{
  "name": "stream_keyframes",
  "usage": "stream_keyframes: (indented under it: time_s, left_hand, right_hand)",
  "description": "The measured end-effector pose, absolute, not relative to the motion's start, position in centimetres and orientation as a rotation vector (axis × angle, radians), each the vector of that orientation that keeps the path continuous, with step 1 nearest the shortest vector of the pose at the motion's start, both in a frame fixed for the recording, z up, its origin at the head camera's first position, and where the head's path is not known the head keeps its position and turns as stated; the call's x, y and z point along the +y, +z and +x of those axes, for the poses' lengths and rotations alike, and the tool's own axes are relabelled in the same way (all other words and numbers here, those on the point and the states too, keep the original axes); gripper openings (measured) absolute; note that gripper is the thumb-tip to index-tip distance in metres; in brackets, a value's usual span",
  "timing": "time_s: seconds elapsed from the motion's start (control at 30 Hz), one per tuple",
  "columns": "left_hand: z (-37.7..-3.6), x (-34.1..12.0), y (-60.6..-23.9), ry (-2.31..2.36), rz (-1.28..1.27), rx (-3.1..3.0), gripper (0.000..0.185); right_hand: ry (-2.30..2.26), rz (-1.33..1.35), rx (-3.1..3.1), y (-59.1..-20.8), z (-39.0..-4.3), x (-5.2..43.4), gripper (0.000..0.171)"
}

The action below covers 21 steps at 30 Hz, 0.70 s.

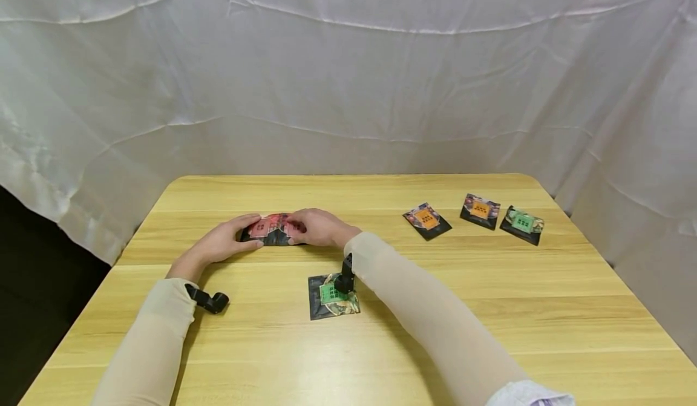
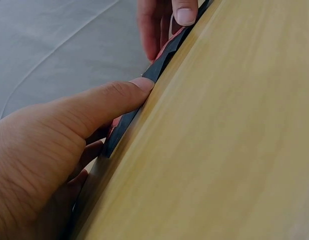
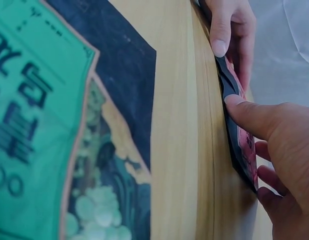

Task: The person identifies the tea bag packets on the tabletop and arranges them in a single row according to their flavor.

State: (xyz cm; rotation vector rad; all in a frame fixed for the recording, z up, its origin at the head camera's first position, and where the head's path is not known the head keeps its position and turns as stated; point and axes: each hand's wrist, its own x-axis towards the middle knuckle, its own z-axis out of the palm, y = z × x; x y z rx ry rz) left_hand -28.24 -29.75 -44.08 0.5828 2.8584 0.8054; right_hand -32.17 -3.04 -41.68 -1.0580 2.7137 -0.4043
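Wooden table [image 1: 490,309]: both hands [image 1: 272,233] on red packet [image 1: 270,229], thumbs under edge only wrist-close.

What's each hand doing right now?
Left hand: pinching the red-labelled packet.
Right hand: pinching the same packet's other end.

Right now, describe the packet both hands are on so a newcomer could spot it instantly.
On the wooden table, look left of centre, toward the far edge. The red-labelled packets lie there, pinched between the left hand and right hand. Every other packet has a green or orange label and lies untouched.
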Motion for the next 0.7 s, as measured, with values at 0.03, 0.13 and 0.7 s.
stream_keyframes:
  time_s: [0.03,0.13,0.7]
  left_hand:
    - [-28.21,-29.76,-44.08,0.803,0.580,2.859,0.084]
    - [-28.14,-29.76,-44.08,0.794,0.576,2.865,0.084]
    - [-28.10,-29.60,-43.89,0.801,0.569,2.856,0.083]
  right_hand:
    - [-0.405,-1.058,2.711,-41.64,-32.16,-3.05,0.061]
    - [-0.395,-1.062,2.711,-41.64,-32.16,-3.05,0.062]
    - [-0.400,-1.147,2.753,-41.15,-32.25,-2.73,0.059]
